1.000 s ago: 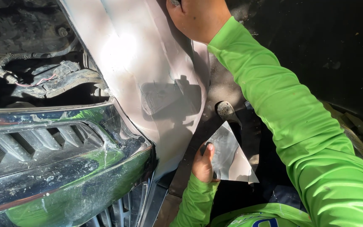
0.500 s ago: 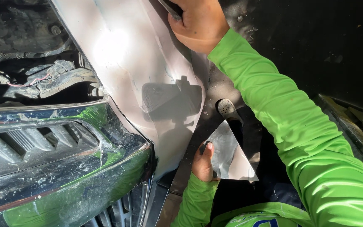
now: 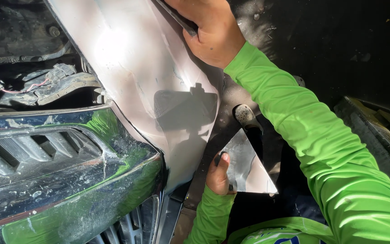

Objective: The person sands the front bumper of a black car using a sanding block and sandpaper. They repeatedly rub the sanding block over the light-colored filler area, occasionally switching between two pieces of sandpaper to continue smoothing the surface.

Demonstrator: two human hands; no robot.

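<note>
2 hands work on the bare silver fender panel (image 3: 145, 81). since a second ago the right hand (image 3: 211, 29) has slid down the panel edge into fuller view, clenched on a dark flat tool (image 3: 179, 20) pressed against the metal, so the stroke seems to be running along that edge. the left hand (image 3: 218, 174) is unchanged, gripping a shiny triangular metal piece (image 3: 244, 165) below. no containers show; a chrome bumper (image 3: 68, 180) sits beside the panel.
</note>
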